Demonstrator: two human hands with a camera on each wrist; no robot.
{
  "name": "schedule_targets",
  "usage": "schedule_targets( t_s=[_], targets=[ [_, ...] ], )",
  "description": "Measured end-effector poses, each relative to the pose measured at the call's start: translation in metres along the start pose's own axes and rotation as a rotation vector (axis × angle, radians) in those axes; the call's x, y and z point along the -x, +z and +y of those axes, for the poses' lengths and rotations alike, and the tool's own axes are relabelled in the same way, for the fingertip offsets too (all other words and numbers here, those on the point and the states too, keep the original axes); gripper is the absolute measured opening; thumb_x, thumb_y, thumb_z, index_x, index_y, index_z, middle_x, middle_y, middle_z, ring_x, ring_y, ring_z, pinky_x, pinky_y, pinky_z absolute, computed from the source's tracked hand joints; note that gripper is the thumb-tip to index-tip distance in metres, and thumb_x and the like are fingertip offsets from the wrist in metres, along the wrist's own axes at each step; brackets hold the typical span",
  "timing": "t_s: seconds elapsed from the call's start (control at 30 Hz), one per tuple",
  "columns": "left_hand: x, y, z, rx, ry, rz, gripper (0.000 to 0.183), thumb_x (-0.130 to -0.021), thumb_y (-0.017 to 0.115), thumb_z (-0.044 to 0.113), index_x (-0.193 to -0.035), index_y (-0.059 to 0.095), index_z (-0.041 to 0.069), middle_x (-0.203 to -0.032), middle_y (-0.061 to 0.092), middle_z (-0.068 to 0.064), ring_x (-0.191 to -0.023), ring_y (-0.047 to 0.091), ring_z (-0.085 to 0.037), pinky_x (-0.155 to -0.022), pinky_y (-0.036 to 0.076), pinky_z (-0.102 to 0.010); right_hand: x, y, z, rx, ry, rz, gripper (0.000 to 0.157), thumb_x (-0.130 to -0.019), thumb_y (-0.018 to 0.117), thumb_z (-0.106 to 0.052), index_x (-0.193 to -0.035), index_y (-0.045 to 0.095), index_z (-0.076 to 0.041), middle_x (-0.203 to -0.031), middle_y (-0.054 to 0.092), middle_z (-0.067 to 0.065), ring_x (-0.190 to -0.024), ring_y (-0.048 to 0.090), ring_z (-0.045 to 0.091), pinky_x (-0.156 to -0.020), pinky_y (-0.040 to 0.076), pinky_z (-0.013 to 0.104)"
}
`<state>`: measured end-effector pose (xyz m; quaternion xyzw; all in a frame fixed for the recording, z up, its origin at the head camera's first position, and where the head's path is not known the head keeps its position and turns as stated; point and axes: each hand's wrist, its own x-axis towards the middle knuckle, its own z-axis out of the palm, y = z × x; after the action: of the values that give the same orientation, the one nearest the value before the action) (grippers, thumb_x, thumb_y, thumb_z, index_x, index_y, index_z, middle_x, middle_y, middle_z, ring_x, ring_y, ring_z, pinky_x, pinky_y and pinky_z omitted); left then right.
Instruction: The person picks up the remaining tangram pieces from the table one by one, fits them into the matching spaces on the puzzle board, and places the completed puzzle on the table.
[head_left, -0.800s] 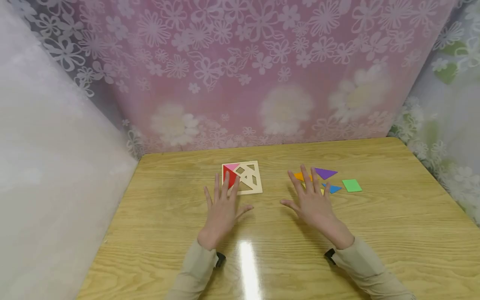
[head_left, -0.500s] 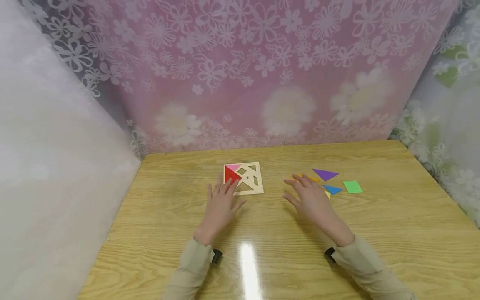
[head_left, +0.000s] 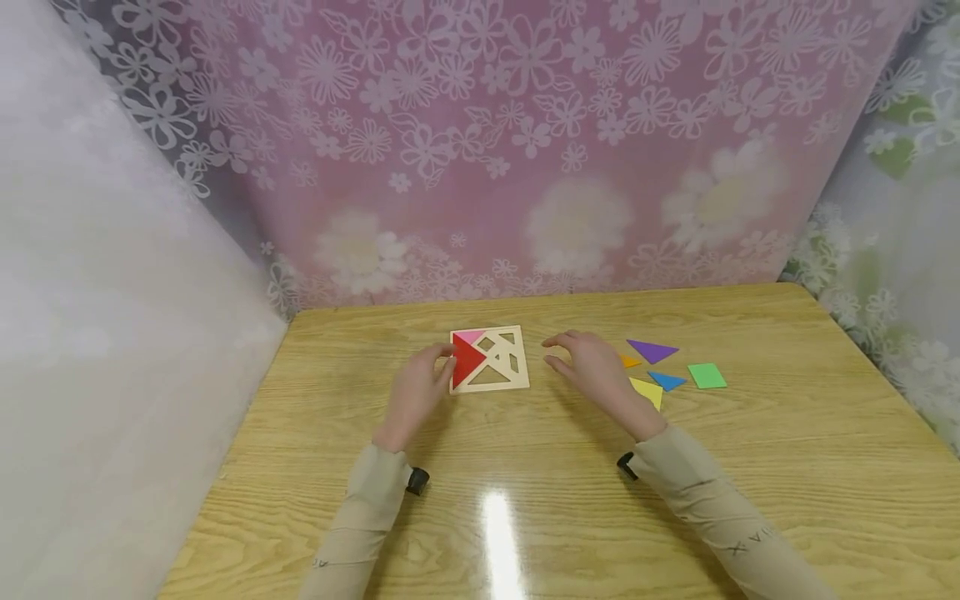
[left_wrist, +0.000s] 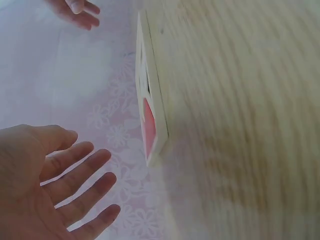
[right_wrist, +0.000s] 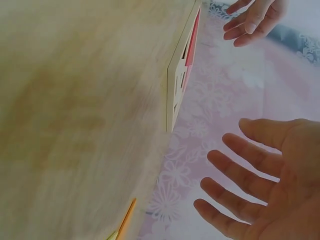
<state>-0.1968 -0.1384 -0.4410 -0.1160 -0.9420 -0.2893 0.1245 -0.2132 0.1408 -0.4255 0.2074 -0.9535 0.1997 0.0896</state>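
A pale wooden tangram tray [head_left: 522,375] lies flat, with a large red triangle [head_left: 468,360] and a pink triangle [head_left: 470,335] set in its left side. Over the tray's left edge hovers my left hand [head_left: 416,387], fingers relaxed and holding nothing; the left wrist view shows the fingers [left_wrist: 82,177] spread apart from it. My right hand [head_left: 596,375] hangs in the air to the tray's right, also with nothing in it. Beneath and beyond it are the orange piece [head_left: 630,361] and the yellow piece [head_left: 648,392], both partly hidden.
Farther right on the wooden table [head_left: 480,450] lie a purple triangle [head_left: 652,351], a blue triangle [head_left: 667,381] and a green square [head_left: 707,376]. A pink flowered curtain [head_left: 465,167] hangs along the back edge, with pale cloth at both sides.
Both hands have gone from spread fingers to loosely bent ones. The right hand has moved left toward the tray, uncovering more of the yellow piece; the left has drawn slightly left.
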Motion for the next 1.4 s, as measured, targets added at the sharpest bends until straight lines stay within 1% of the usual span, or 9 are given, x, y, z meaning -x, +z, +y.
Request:
schedule_targets(
  t_s=[0.1, 0.2, 0.33, 0.47, 0.57, 0.7, 0.93, 1.17, 1.4],
  targets=[
    [-0.006, 0.002, -0.008, -0.035, 0.003, -0.017, 0.033, -0.102, 0.063, 0.019, -0.13, 0.067, 0.001, -0.128, 0.069, -0.014, -0.118, 0.064, -0.035, -0.099, 0.051, -0.049, -0.013, 0.008, -0.001, 0.019, -0.025, -0.051, 0.038, -0.097, 0.07, -0.024, -0.129, 0.068, -0.004, -0.131, 0.066, 0.018, -0.124, 0.058, 0.04, -0.106, 0.044, 0.054],
    [-0.01, 0.006, -0.014, -0.096, 0.006, -0.062, 0.042, -0.101, 0.064, 0.023, -0.137, 0.062, 0.002, -0.136, 0.064, -0.016, -0.127, 0.057, -0.038, -0.106, 0.045, -0.052, -0.023, 0.017, -0.001, 0.04, -0.057, -0.105, 0.049, -0.097, 0.071, -0.026, -0.137, 0.061, 0.0, -0.142, 0.058, 0.021, -0.134, 0.05, 0.042, -0.113, 0.037, 0.056],
    [-0.013, 0.012, -0.018, -0.177, -0.001, -0.176, 0.055, -0.102, 0.062, 0.033, -0.148, 0.052, 0.004, -0.149, 0.053, -0.018, -0.142, 0.042, -0.04, -0.113, 0.035, -0.06, -0.029, 0.026, 0.0, 0.076, -0.074, -0.232, 0.064, -0.098, 0.069, -0.034, -0.148, 0.05, 0.001, -0.154, 0.044, 0.022, -0.145, 0.035, 0.044, -0.114, 0.032, 0.062],
    [-0.013, 0.014, -0.02, -0.195, -0.029, -0.296, 0.07, -0.103, 0.058, 0.044, -0.157, 0.038, 0.005, -0.16, 0.037, -0.017, -0.152, 0.025, -0.039, -0.115, 0.023, -0.068, -0.03, 0.031, -0.002, 0.068, -0.065, -0.356, 0.072, -0.099, 0.065, -0.038, -0.155, 0.039, -0.001, -0.161, 0.033, 0.021, -0.151, 0.02, 0.044, -0.109, 0.033, 0.069],
    [-0.014, 0.015, -0.02, -0.177, -0.052, -0.36, 0.078, -0.101, 0.058, 0.049, -0.159, 0.03, 0.005, -0.164, 0.029, -0.015, -0.154, 0.016, -0.039, -0.117, 0.015, -0.07, -0.032, 0.032, -0.004, 0.059, -0.049, -0.405, 0.074, -0.1, 0.063, -0.039, -0.157, 0.034, -0.002, -0.164, 0.028, 0.02, -0.153, 0.015, 0.042, -0.109, 0.033, 0.069],
    [-0.014, 0.016, -0.022, -0.174, -0.066, -0.414, 0.082, -0.1, 0.059, 0.05, -0.16, 0.028, 0.003, -0.166, 0.025, -0.014, -0.155, 0.013, -0.039, -0.117, 0.011, -0.07, -0.034, 0.034, -0.005, 0.076, -0.039, -0.46, 0.074, -0.103, 0.057, -0.042, -0.16, 0.028, -0.005, -0.167, 0.021, 0.016, -0.155, 0.011, 0.039, -0.112, 0.026, 0.071],
    [-0.014, 0.015, -0.02, -0.221, -0.069, -0.471, 0.08, -0.103, 0.055, 0.049, -0.161, 0.024, 0.004, -0.168, 0.019, -0.013, -0.156, 0.012, -0.035, -0.116, 0.012, -0.072, -0.031, 0.037, -0.005, 0.109, -0.057, -0.479, 0.072, -0.105, 0.051, -0.044, -0.161, 0.025, -0.007, -0.168, 0.017, 0.014, -0.155, 0.011, 0.036, -0.114, 0.02, 0.071],
    [-0.012, 0.015, -0.016, -0.262, -0.049, -0.493, 0.077, -0.105, 0.05, 0.048, -0.16, 0.025, 0.002, -0.168, 0.018, -0.013, -0.155, 0.015, -0.035, -0.115, 0.014, -0.073, -0.027, 0.036, -0.005, 0.121, -0.063, -0.496, 0.072, -0.107, 0.048, -0.043, -0.162, 0.021, -0.006, -0.169, 0.013, 0.014, -0.156, 0.01, 0.035, -0.116, 0.015, 0.071],
    [-0.01, 0.013, -0.012, -0.264, -0.049, -0.517, 0.077, -0.105, 0.049, 0.048, -0.161, 0.022, 0.002, -0.169, 0.016, -0.013, -0.156, 0.011, -0.032, -0.117, 0.01, -0.071, -0.025, 0.036, -0.003, 0.095, -0.088, -0.491, 0.073, -0.107, 0.048, -0.042, -0.162, 0.02, -0.003, -0.168, 0.013, 0.017, -0.155, 0.011, 0.037, -0.117, 0.014, 0.07]
  ],
)
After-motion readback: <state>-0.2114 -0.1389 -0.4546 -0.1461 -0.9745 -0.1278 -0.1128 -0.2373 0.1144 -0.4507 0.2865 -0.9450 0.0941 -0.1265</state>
